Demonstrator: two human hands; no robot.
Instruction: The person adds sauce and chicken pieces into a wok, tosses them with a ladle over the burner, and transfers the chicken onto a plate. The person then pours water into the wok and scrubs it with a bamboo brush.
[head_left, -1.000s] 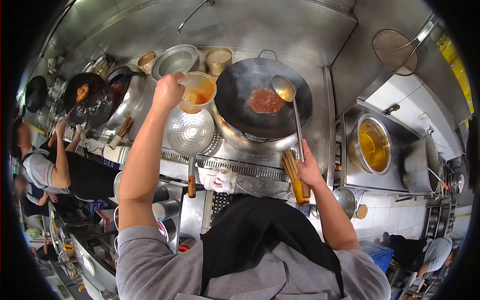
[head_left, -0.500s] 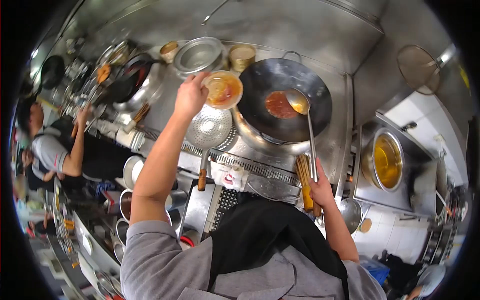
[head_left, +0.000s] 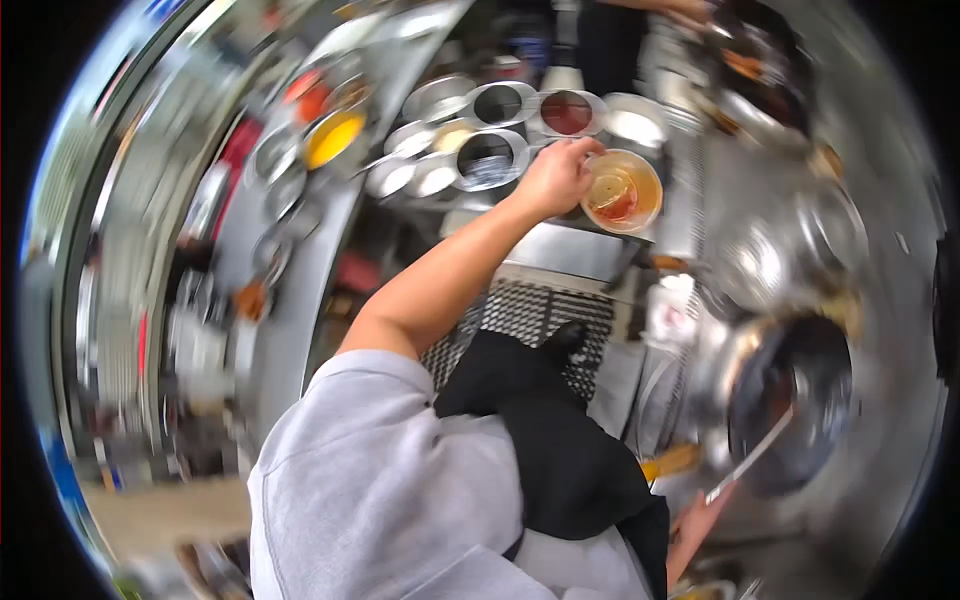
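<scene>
My left hand (head_left: 562, 180) grips the rim of a shallow round bowl (head_left: 640, 200) with amber and red sauce remains in it. The bowl is held in the air just in front of a row of metal seasoning pots (head_left: 490, 160). Lower right, my right hand (head_left: 697, 525) is closed around the handle of a long metal ladle (head_left: 752, 460). The ladle's head reaches into a dark wok (head_left: 820, 430), where motion blur hides its contents. Beside the wok lies a perforated strainer (head_left: 750, 262), also blurred.
A yellow-handled bamboo brush (head_left: 672, 463) and a white cloth (head_left: 670, 308) lie along the stove's front edge. To the left runs a long metal counter (head_left: 345, 225) with several bowls. Another person's arm (head_left: 665, 8) shows at the top, near a second wok (head_left: 765, 70).
My view has swung left, so the wok now appears at the right. My left hand has carried the bowl from beside the wok over to the seasoning pots. The ladle stays in my right hand.
</scene>
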